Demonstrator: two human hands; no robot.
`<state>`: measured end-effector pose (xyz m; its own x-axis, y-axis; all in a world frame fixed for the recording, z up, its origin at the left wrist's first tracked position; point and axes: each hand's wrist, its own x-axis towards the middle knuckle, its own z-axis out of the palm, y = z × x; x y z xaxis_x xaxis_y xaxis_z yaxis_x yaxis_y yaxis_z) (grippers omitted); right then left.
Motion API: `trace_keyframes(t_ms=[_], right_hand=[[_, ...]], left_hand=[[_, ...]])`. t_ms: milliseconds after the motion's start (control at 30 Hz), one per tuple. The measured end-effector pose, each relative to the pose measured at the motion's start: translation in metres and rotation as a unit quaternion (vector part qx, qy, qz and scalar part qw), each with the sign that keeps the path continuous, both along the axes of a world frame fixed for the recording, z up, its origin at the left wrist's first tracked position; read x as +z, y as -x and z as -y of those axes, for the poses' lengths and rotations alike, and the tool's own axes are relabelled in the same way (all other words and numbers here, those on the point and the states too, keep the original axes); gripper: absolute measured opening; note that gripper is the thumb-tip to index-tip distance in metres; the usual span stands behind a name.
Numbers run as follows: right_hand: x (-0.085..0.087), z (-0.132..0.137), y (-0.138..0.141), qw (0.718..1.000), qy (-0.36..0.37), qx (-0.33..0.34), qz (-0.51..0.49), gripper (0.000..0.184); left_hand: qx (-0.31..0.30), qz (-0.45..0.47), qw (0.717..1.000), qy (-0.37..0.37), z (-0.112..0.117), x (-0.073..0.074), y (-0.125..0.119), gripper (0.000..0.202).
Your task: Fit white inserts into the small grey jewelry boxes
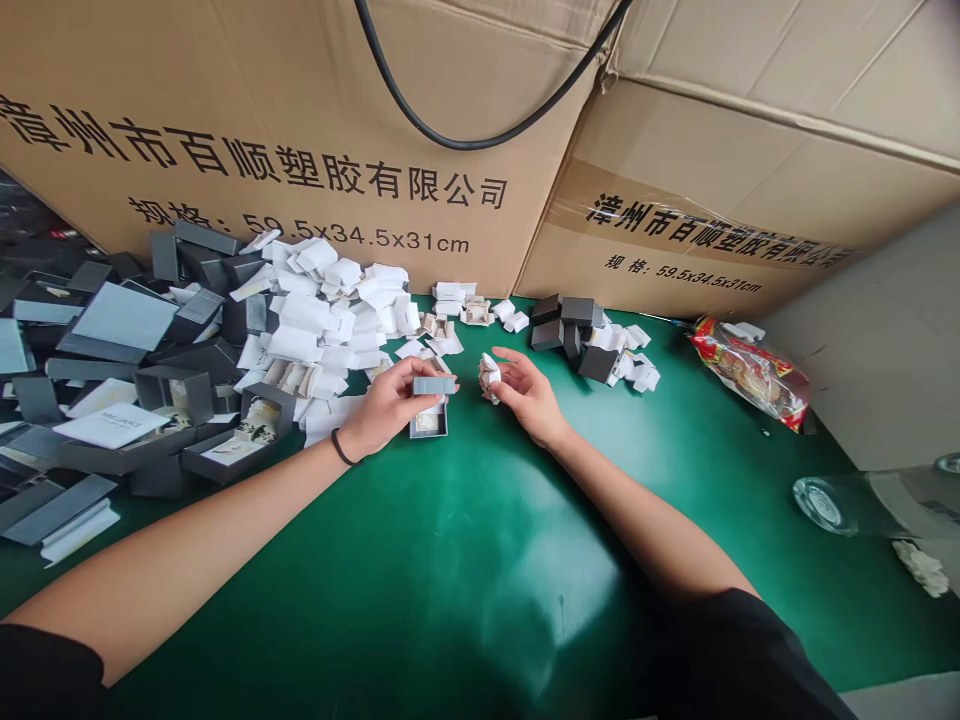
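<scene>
My left hand (pixel 388 408) is closed around a small dark grey box (pixel 433 385), holding it up with its narrow side towards me. Just below it, an open grey box part (pixel 429 425) with a pale lining shows its inside; whether it is joined to the held box I cannot tell. Between the thumb and fingers of my right hand (pixel 529 400) is a crumpled white paper piece (pixel 489 378). Folded white paper inserts (pixel 307 315) are heaped beyond and left of my left hand.
Many dark grey boxes (pixel 120 320) are piled at the left. A smaller cluster of black boxes (pixel 574 325) lies right of centre. Large cardboard cartons (pixel 262 90) wall the back, with a black cable (pixel 469 143) hanging before them. At right are a red snack bag (pixel 750 375) and a glass (pixel 840 505).
</scene>
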<state>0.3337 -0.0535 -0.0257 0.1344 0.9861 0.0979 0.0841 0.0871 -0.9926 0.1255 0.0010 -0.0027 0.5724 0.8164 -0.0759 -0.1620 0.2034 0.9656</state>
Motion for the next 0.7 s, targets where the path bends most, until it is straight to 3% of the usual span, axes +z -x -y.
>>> trace_keyframes(t_ms=[133,267,400,533,700], right_hand=[[0.0023,-0.0024,-0.0066,0.998,0.013,0.017,-0.060,0.061],[0.0035,-0.0017,-0.0080,0.995,0.026,0.015,-0.093,0.058],[0.0033,-0.0012,-0.0063,0.995,0.027,0.017,-0.096,0.056],[0.0025,-0.0016,-0.0036,0.995,0.017,0.025,-0.095,0.053],[0.0034,-0.0014,-0.0003,0.992,-0.001,0.033,-0.125,0.048]], left_hand=[[0.029,-0.090,0.989,-0.114,0.0002,0.0015,0.0022,0.031],[0.026,-0.184,0.959,-0.214,0.0036,-0.0007,0.0038,0.033],[0.023,-0.208,0.950,-0.233,0.0040,-0.0007,0.0042,0.026],[0.033,-0.186,0.952,-0.240,0.0023,0.0017,0.0035,0.048],[0.024,-0.223,0.923,-0.313,-0.0005,-0.0014,0.0036,0.038]])
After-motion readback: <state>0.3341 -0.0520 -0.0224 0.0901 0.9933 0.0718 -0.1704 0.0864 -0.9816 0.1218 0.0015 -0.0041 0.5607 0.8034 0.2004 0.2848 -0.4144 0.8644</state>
